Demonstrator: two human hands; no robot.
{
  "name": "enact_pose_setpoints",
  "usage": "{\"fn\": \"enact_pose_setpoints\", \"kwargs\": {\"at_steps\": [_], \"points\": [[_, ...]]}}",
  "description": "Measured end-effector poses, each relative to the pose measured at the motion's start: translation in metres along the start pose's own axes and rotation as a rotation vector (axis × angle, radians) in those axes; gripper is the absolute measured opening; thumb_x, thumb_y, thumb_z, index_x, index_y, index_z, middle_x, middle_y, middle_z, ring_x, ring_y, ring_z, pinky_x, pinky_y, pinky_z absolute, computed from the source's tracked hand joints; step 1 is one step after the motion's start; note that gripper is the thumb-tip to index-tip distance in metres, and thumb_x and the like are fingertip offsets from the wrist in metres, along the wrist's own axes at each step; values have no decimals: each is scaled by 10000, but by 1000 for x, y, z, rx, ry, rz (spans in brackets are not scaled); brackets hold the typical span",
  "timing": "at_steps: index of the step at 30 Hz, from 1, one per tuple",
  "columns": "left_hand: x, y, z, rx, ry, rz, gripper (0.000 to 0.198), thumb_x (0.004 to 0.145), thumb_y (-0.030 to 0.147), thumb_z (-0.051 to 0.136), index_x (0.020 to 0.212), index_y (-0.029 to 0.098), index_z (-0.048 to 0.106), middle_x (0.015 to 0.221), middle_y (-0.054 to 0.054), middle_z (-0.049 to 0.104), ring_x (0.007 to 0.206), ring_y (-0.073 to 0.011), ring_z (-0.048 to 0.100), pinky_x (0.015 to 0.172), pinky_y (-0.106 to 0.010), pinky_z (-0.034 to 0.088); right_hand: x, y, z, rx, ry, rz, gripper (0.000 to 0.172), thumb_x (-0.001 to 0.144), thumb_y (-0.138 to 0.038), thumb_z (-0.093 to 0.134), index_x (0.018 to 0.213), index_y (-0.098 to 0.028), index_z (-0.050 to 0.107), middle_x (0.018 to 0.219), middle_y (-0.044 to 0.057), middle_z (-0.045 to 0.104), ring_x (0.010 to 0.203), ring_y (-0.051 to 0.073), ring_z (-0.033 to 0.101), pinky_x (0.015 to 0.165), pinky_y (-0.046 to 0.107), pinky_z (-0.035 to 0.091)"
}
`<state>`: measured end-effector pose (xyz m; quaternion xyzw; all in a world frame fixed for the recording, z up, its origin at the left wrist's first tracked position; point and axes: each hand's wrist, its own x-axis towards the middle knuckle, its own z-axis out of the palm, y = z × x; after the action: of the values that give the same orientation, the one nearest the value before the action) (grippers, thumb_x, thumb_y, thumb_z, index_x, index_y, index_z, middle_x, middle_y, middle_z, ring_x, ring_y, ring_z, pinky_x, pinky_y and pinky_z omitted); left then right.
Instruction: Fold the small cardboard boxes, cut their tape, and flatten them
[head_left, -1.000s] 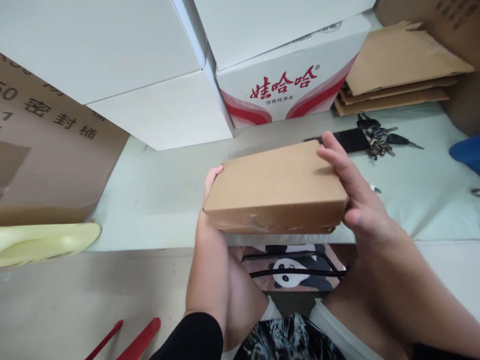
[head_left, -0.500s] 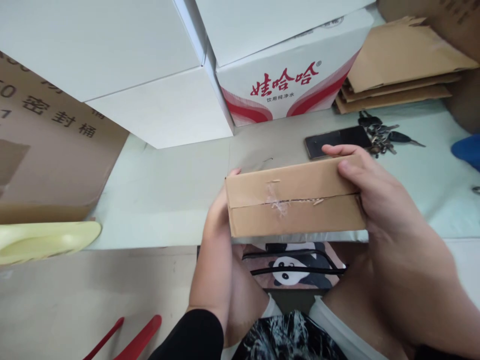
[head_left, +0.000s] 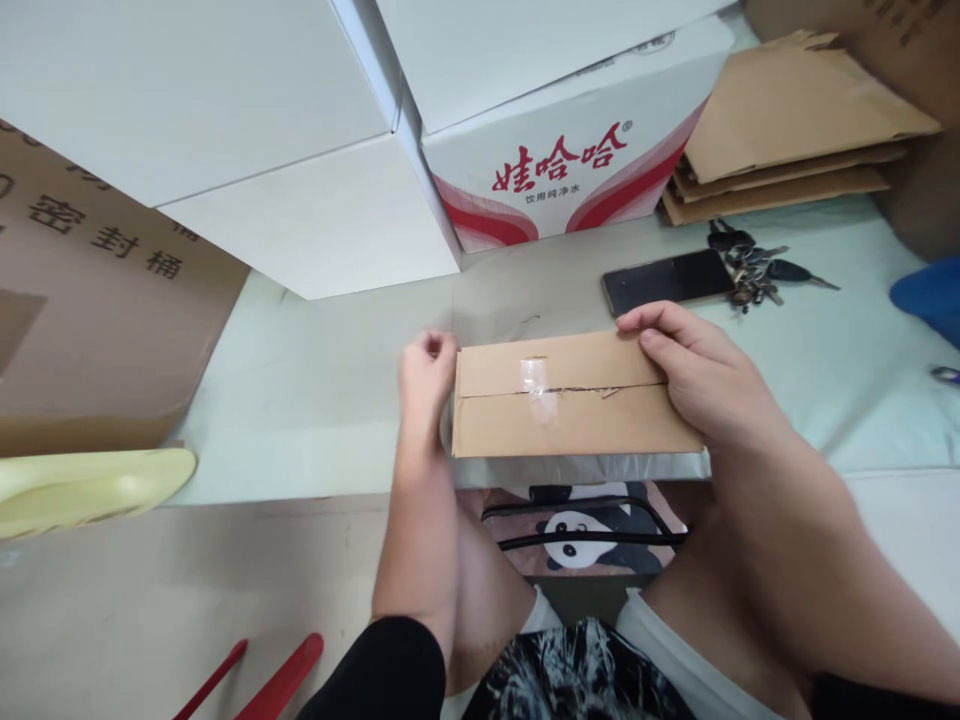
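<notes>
A brown rectangular cardboard box (head_left: 581, 420) is held near the front edge of the pale-green-covered worktop (head_left: 322, 420), pinched by the right hand (head_left: 701, 370), presumably to present its clear-taped seam (head_left: 491, 394), with the left hand (head_left: 429, 375) curled alongside, grip contents indiscernible.

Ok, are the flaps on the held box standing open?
No, on the box both flaps lie flat, meeting along a seam.
</notes>
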<state>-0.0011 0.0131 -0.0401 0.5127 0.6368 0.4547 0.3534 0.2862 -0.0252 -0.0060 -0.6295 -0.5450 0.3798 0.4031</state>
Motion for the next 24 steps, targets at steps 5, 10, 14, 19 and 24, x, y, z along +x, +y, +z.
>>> {"fn": "enact_pose_setpoints", "kwargs": {"at_steps": [5, 10, 14, 19, 24], "points": [[-20, 48, -17, 21, 80, 396, 126, 933, 344, 632, 890, 234, 676, 897, -25, 734, 903, -193, 691, 894, -351, 559, -3, -2, 4, -28, 23, -46, 164, 906, -327, 536, 902, -263, 687, 858, 16, 684, 770, 211, 593, 675, 359, 456], [-40, 73, -5, 108, -396, 621, 209, 833, 365, 738, 1023, 278, 729, 1127, -58, 759, 1172, -292, 677, 1141, -505, 488, -2, 2, 3, -19, 23, -49, 176, 912, -343, 529, 897, -263, 685, 849, 17, 677, 758, 204, 588, 646, 342, 438], [-38, 78, 1, 244, -553, 581, 484, 699, 437, 865, 1149, 312, 737, 1337, -85, 694, 1291, -367, 608, 1190, -565, 417, -1, 3, 3, -8, -1, -8, 181, 917, -368, 530, 919, -265, 678, 875, 19, 681, 766, 211, 585, 657, 350, 431], [-44, 78, -9, 441, -677, 530, 756, 558, 566, 958, 1245, 358, 720, 1468, -116, 602, 1414, -465, 481, 1249, -705, 262, -2, 1, 1, -13, -6, 57, 187, 911, -386, 528, 922, -270, 674, 888, 19, 685, 768, 220, 581, 663, 360, 419], [-49, 73, -15, 516, -696, 456, 837, 610, 512, 953, 1376, 363, 651, 1618, -141, 414, 1522, -476, 332, 1223, -694, 353, -3, -4, 3, 9, 24, 47, 163, 877, -372, 559, 897, -267, 682, 879, 24, 688, 786, 221, 588, 682, 370, 431]]}}
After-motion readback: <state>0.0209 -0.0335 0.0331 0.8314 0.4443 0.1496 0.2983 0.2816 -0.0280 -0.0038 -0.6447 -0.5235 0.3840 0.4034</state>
